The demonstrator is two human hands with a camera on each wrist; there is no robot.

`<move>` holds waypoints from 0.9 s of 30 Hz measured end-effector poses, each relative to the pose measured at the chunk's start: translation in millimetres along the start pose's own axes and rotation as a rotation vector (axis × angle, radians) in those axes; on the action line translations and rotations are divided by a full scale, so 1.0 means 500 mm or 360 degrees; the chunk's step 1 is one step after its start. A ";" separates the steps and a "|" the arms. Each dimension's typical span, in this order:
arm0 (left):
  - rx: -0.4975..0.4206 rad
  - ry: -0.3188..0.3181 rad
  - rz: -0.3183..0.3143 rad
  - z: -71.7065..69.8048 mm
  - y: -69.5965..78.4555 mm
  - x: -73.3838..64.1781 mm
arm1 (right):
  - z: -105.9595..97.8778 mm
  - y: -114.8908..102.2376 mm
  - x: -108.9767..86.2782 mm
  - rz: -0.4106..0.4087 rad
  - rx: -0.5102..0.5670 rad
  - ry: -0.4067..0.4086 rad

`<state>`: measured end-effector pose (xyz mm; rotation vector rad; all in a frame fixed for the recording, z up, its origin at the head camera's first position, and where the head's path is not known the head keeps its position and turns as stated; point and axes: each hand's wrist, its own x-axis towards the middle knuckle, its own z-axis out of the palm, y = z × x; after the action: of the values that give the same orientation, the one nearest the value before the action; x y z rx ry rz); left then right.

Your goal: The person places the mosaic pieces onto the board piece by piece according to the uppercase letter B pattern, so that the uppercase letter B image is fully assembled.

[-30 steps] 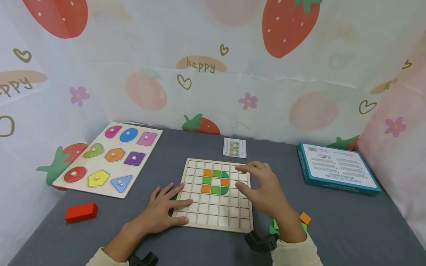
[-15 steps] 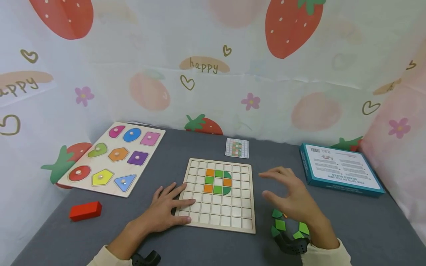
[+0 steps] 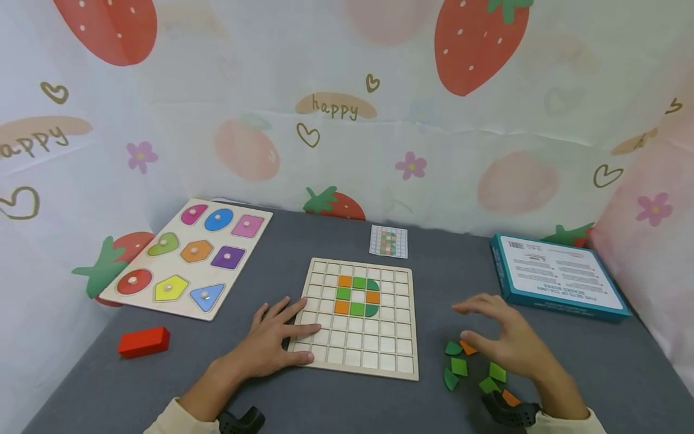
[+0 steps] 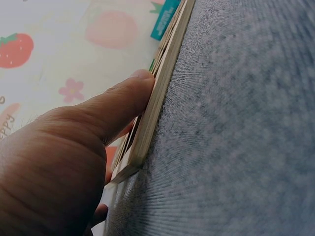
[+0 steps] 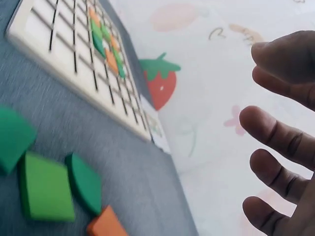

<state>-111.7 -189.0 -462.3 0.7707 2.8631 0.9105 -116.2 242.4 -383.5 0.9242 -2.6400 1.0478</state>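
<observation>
A wooden grid board [image 3: 353, 358] lies mid-table, with orange and green tiles set in a ring around one bare cell. My left hand [image 3: 267, 343] rests on its left edge, fingers spread; in the left wrist view the thumb [image 4: 125, 101] lies along the board's rim. To the right of the board, my right hand [image 3: 512, 337] hovers with nothing in its grasp, thumb and fingers apart. Below it lie loose pieces: a green square tile [image 3: 458, 366], dark green rounded pieces [image 5: 84, 184] and an orange tile [image 3: 511, 398]. Part of this group is hidden by the hand and wrist strap.
Behind the board lies a small pattern card [image 3: 388, 242]. A knobbed shape puzzle [image 3: 187, 274] is at the back left, with a red block [image 3: 143, 342] in front of it. A teal box [image 3: 558, 277] stands at the back right. A printed curtain [image 3: 347, 72] closes off the back.
My right hand has moved from above the board's right side to the right and nearer, over the loose tiles. My left hand stays on the board. The head view has shifted slightly.
</observation>
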 end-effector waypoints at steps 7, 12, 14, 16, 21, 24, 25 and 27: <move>-0.0011 -0.0004 0.0015 0.002 0.000 0.001 | -0.009 0.035 -0.042 0.0060 -0.0019 -0.0108; -0.0011 -0.0008 -0.0007 -0.001 0.002 0.000 | 0.006 0.048 -0.057 0.0063 0.0049 -0.0202; -0.0006 -0.0014 -0.0015 -0.001 0.003 0.000 | 0.014 0.054 -0.062 0.0092 0.0063 -0.0233; 0.0001 -0.0016 -0.0018 -0.001 0.004 0.000 | 0.020 0.059 -0.066 0.0134 0.0071 -0.0274; -0.0001 -0.0008 -0.0021 0.000 0.006 0.001 | 0.029 0.069 -0.072 0.0282 0.0123 -0.0380; -0.0008 0.0002 -0.0011 0.000 0.004 0.000 | 0.032 0.073 -0.071 0.0322 0.0120 -0.0434; -0.0011 0.0004 -0.0006 0.001 0.004 0.001 | 0.033 0.073 -0.072 0.0333 0.0110 -0.0449; -0.0010 0.0008 0.0002 0.001 0.003 0.001 | 0.035 0.075 -0.072 0.0322 0.0071 -0.0478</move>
<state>-111.3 -187.1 -462.0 0.7704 2.8634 0.9222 -108.7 269.6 -430.5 0.9003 -3.0226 1.0907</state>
